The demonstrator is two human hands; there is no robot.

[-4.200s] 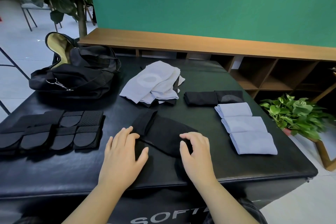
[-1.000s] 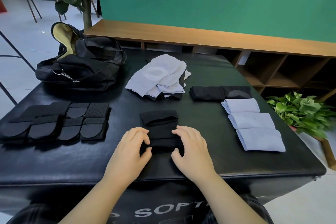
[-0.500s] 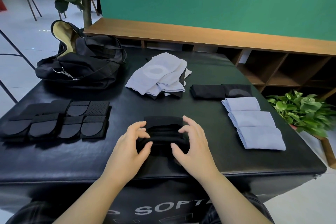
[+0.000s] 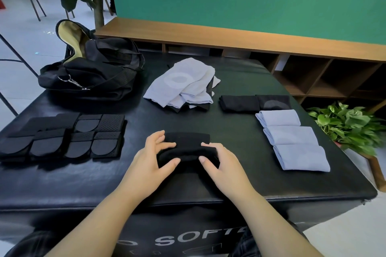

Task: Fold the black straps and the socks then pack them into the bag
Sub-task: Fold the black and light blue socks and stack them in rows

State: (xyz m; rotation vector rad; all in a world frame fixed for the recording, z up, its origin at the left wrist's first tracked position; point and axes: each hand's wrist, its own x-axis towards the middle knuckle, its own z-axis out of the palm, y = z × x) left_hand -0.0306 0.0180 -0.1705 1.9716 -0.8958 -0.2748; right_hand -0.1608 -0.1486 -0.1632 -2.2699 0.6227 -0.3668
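black sock (image 4: 186, 148) near-center of mat (image 4: 240, 181) | left hand (image 4: 153, 158) and right hand (image 4: 221, 165) both pinching it mid-fold | risk: springy knit probably unrolls if they let go early

I see a green wall (image 4: 250, 0) behind a low wooden shelf (image 4: 229, 36), pale floor (image 4: 23, 35), and a potted plant (image 4: 351, 127) at right.

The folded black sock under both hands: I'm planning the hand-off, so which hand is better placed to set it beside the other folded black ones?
Probably the right hand. It already grips the black sock and sits on the side of the folded black socks, at the far right. The left hand would have to cross over.
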